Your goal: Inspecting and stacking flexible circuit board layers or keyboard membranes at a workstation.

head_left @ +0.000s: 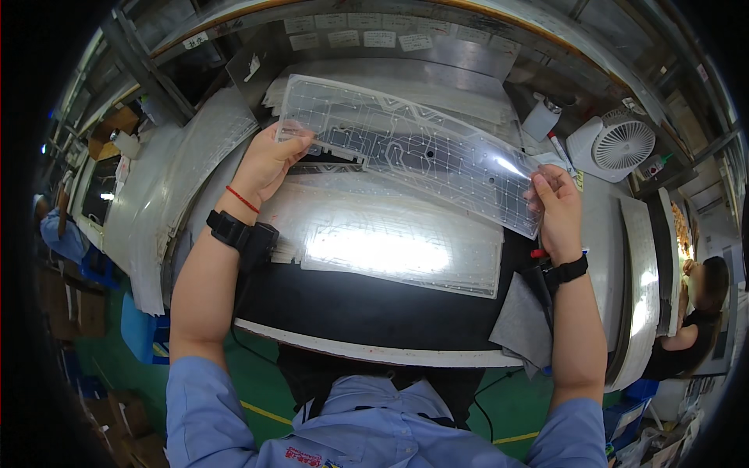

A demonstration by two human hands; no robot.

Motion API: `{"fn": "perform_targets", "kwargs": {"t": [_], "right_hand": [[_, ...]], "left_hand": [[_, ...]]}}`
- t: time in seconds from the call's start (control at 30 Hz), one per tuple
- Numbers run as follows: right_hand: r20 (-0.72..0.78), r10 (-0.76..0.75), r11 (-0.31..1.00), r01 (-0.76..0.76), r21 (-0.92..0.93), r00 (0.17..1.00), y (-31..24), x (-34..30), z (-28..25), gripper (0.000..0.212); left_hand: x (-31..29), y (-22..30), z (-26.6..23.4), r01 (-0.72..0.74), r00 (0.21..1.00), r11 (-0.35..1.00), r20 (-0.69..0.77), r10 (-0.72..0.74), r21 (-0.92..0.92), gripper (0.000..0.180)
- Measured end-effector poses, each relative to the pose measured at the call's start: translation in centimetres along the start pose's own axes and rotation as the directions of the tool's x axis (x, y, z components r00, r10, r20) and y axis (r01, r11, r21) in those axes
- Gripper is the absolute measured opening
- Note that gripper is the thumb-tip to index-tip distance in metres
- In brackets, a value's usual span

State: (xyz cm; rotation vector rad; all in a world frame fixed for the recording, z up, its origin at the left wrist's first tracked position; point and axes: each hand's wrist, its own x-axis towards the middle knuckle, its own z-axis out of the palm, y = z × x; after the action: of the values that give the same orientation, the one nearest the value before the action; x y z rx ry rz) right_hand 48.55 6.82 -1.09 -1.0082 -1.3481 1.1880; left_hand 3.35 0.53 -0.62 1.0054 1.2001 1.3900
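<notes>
The left hand (275, 162) pinches the left end of a clear patterned sheet (421, 150), the right hand (559, 209) pinches its right end; the sheet slants over the worktop (374, 312), beyond a stack of sheets (390, 246) near the front edge. A grey cloth (521, 321) lies at the front right corner

Clear line-patterned sheet (409, 148), white fan (616, 147), blue sleeves (204, 405)

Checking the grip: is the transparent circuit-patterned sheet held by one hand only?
No, the left hand and right hand grip the transparent circuit-patterned sheet at opposite ends.
</notes>
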Motion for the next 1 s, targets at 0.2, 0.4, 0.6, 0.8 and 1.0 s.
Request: {"fn": "perform_targets", "kwargs": {"t": [0.2,0.4,0.6,0.8,1.0], "right_hand": [[0.001,0.002,1.000,-0.002,-0.012,1.000,-0.1,0.0,0.1,0.022],[0.000,-0.002,1.000,0.002,-0.004,1.000,0.0,0.0,0.0,0.021],[-0.018,0.017,1.000,-0.017,-0.024,1.000,-0.2,0.0,0.2,0.021],[-0.021,0.022,0.999,-0.023,-0.029,1.000,-0.1,0.0,0.0,0.018],[-0.015,0.019,0.999,-0.019,-0.026,1.000,-0.2,0.0,0.1,0.019]], "left_hand": [[-0.2,0.0,0.1,-0.016,1.000,1.000,0.007,0.017,-0.019,0.027],[0.0,0.0,-0.1,0.002,1.000,1.000,0.014,-0.002,-0.003,0.023],[-0.1,0.0,-0.1,0.017,1.000,0.998,0.023,-0.016,-0.067,0.020],[-0.3,0.8,0.5,0.094,0.994,0.991,0.065,-0.089,-0.093,0.023],[-0.3,0.3,0.5,0.062,0.998,0.998,0.018,-0.062,0.028,0.025]]}}
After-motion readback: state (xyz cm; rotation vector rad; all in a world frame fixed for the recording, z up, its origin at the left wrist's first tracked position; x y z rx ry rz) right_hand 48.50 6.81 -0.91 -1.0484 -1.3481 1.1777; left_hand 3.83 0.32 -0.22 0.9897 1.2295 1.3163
